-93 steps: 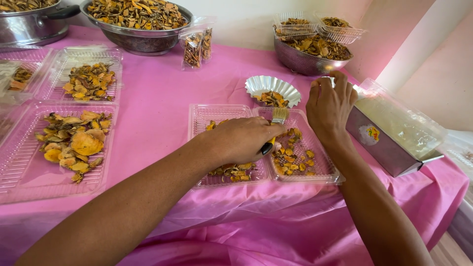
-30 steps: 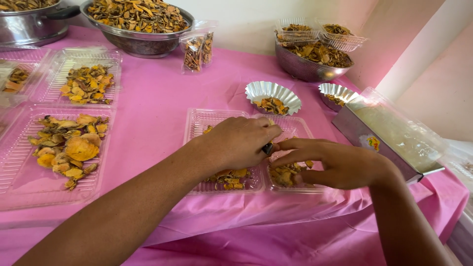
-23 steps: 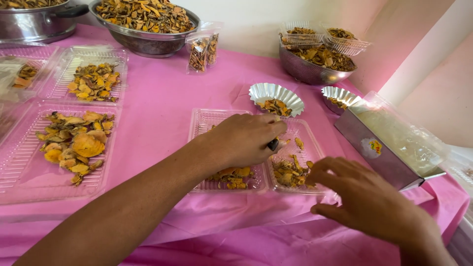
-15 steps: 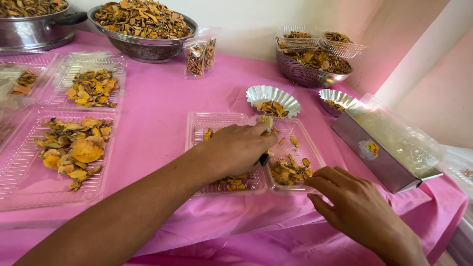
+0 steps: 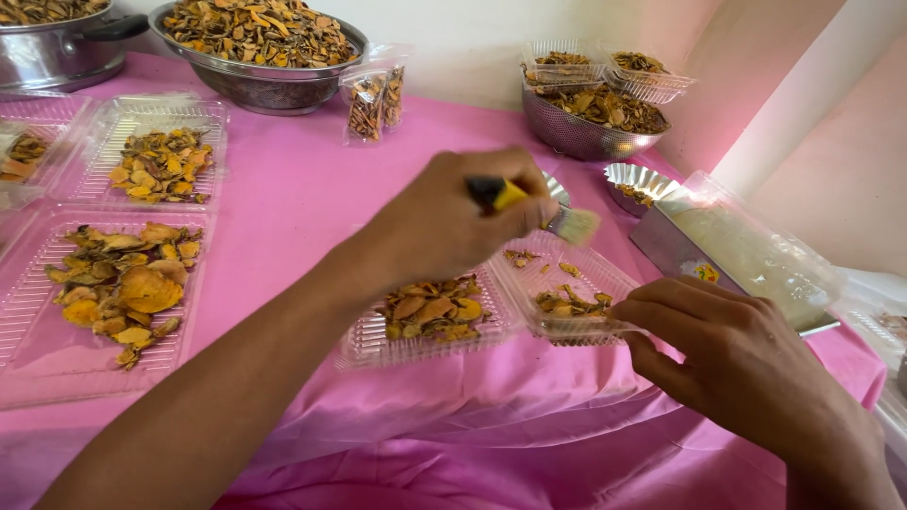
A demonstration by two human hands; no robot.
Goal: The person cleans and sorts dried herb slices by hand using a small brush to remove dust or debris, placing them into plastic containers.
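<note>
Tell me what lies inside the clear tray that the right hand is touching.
The clear tray holds a small heap of dried orange-brown slices and loose bits. The right hand covers its near corner, so nothing shows there.

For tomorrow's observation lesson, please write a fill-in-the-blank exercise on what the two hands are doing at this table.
1. The left hand holds a small ____ with a yellow and black handle.
2. The right hand touches the near edge of a clear plastic ____ of dried orange slices.
3. The cloth over the table is ____ in colour.
4. The big bowl at the back is made of ____.

Missing words: brush; tray; pink; metal
</note>
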